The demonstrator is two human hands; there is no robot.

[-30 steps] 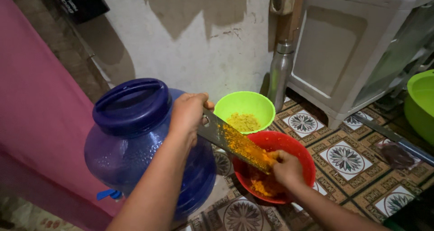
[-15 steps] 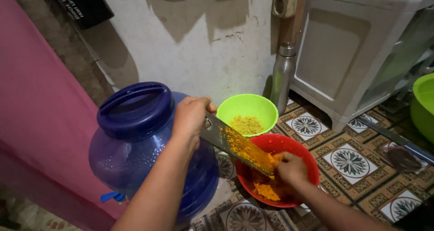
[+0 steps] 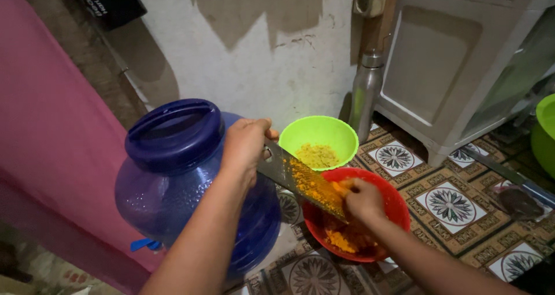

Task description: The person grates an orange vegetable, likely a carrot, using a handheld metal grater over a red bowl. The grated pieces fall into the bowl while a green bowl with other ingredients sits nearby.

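Head view, left hand: the left hand (image 3: pixel 245 145) is closed around the top end of a flat metal grater (image 3: pixel 300 182), holding it slanted, the high end near the jug and the low end inside the red bowl.
Head view, right hand: the right hand (image 3: pixel 363 199) is closed on something orange pressed against the lower part of the grater face; the piece itself is too hidden by the fingers to make out.
Grater: its face is coated with yellow-orange pulp along most of its length.
Red bowl: the red bowl (image 3: pixel 399 205) sits on the floor under the grater's low end, with a heap of orange gratings (image 3: pixel 341 240) in its near side.
Green bowl: a lime-green bowl (image 3: pixel 319 132) stands just behind the red one, touching or nearly touching it, with a small mound of pale yellow gratings inside.
Water jug: a big blue water jug (image 3: pixel 173 173) stands at the left, just beside the left forearm, its wide neck uppermost.
Bottle: a steel bottle (image 3: pixel 366 95) stands upright against the wall, behind the green bowl.
Cabinet: a white plastic cabinet (image 3: pixel 439 69) stands to the right of the bottle.
Floor: patterned tiles (image 3: pixel 448 202) with flower medallions.
Left edge: a pink cloth (image 3: pixel 46 139) hangs down that side.
Right edge: part of another green basin (image 3: pixel 544 134) shows, cut off by the frame.
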